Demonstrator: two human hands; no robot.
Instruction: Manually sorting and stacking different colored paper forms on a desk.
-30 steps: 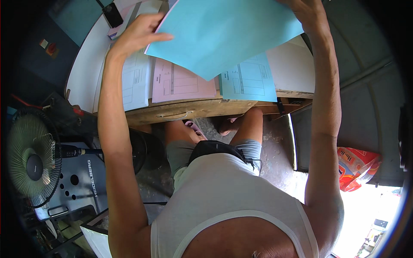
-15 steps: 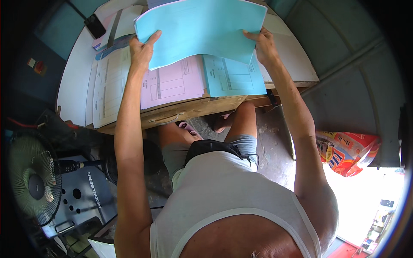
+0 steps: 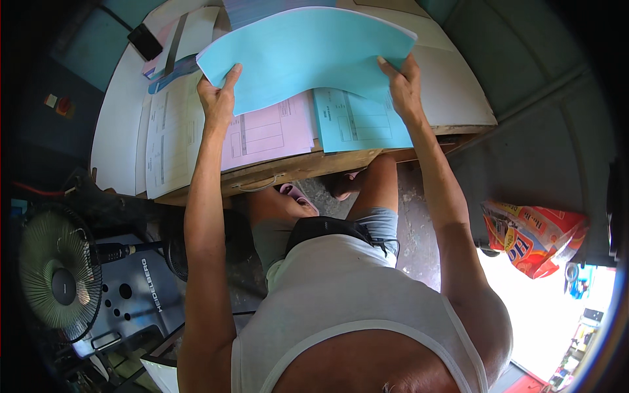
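Note:
Between my two hands hangs a bowed stack of light blue paper [image 3: 301,59], raised over the table. My left hand [image 3: 218,98] is closed on its left edge, thumb on top. At the right edge my right hand [image 3: 403,88] pinches it the same way. Below lie printed forms on the table's near side: white forms [image 3: 171,141] at left, pink forms [image 3: 268,134] in the middle and blue forms [image 3: 360,124] at right. The held stack covers the far parts of the pink and blue forms.
The white tabletop [image 3: 452,85] has a wooden front with a drawer handle [image 3: 260,183]. A phone [image 3: 145,42] sits at the far left, and another paper stack [image 3: 275,10] at the back. A fan [image 3: 62,281] stands at lower left. A red plastic bag [image 3: 534,239] is at right.
The blue stack bows upward more now, its near edge arched higher in the middle. My right hand has shifted slightly outward and nearer. The whole view has shifted a little.

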